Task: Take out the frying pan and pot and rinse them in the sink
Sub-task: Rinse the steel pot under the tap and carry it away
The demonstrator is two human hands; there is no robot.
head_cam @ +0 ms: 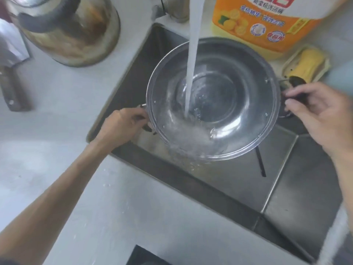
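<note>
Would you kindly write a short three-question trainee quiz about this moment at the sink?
1. True or false: water from the tap runs into the pot.
2. What does the left hand grip?
3. Which stands nearest the soap dish? A) kettle B) detergent bottle C) cleaver

Key: 1 true; 2 the pot's left handle, the right hand holding the other; 3 B.

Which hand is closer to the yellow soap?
The right hand. It holds the pot's right handle, just below the soap. The left hand holds the opposite handle, across the pot from it.
</note>
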